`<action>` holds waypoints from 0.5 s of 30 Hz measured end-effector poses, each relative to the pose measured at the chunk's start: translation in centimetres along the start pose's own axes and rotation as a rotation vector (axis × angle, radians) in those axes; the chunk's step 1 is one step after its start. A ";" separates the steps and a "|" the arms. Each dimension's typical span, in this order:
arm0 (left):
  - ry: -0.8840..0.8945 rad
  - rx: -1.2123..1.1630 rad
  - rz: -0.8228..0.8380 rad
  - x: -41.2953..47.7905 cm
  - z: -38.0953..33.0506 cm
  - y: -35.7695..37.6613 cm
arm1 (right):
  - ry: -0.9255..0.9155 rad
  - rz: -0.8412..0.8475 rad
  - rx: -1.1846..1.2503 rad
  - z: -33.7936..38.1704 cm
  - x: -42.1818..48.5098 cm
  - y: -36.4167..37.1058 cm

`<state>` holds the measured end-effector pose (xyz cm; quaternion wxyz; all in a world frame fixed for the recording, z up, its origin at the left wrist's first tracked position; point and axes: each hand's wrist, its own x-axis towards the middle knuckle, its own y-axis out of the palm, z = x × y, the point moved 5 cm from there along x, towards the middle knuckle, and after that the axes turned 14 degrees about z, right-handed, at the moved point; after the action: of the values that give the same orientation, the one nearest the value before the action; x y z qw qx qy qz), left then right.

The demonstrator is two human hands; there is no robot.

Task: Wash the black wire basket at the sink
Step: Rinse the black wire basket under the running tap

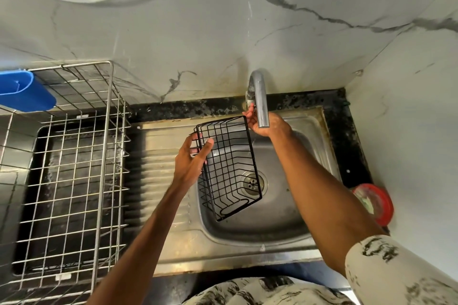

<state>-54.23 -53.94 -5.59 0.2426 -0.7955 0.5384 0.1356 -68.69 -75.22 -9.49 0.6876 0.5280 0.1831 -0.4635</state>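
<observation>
**Risk findings: basket held by one end over the bowl**

We find the left grip curled round one short end of the black wire basket, thumb over the rim wire and fingers behind it. From that grip the basket hangs tilted, down and to the right, over the bowl of the sink. Its lower end is near the drain and, as far as we can see, touches nothing.

The right grip is just beyond the basket's upper end, at the base of the tap. The spout hides its fingers, so we cannot tell whether they pinch the valve or merely touch it. We cannot confirm any flow.

In our judgement:
- A hold at one end alone may let wet wire pivot or slip, dropping the basket into the bowl.
- A valve opened hard would spray through the open mesh onto the desk.
- The basket's upper corner, close beside the right grip, may knock the spout.
</observation>
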 end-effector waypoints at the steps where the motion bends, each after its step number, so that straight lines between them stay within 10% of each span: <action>1: 0.001 -0.005 0.000 0.0 0.0 0.0 | 0.011 -0.001 -0.019 0.1 0.5 -0.2; 15: -0.007 -0.001 -0.016 -0.5 -0.3 -0.1 | 0.078 -0.003 -0.005 0.1 4.5 -2.5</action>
<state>-54.40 -53.65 -5.09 0.2449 -0.7995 0.5312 0.1367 -68.59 -77.33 -14.16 0.6805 0.5437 0.2117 -0.4432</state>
